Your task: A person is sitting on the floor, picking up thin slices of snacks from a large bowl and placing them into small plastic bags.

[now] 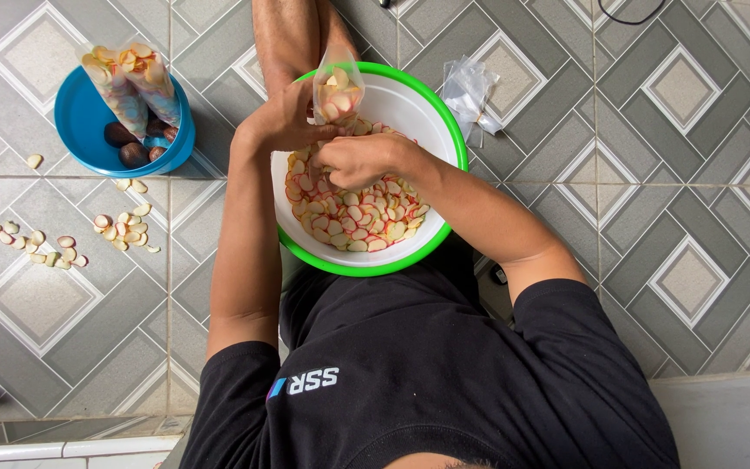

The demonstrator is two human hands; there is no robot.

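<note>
A white bowl with a green rim (445, 130) sits on the tiled floor between my legs, holding several thin pale slices with pink-red edges (358, 224). My left hand (281, 122) holds a small clear plastic bag (338, 90) upright over the bowl's far side; the bag is partly filled with the same slices. My right hand (359, 160) is curled over the slices just below the bag's mouth, fingers closed on what looks like a few of them.
A blue bowl (80, 130) at the far left holds two filled bags (128, 80) and dark brown round pieces (130, 153). Loose slices (62, 239) lie scattered on the floor. Empty clear bags (470, 91) lie right of the white bowl. My bare leg (288, 35) is beyond it.
</note>
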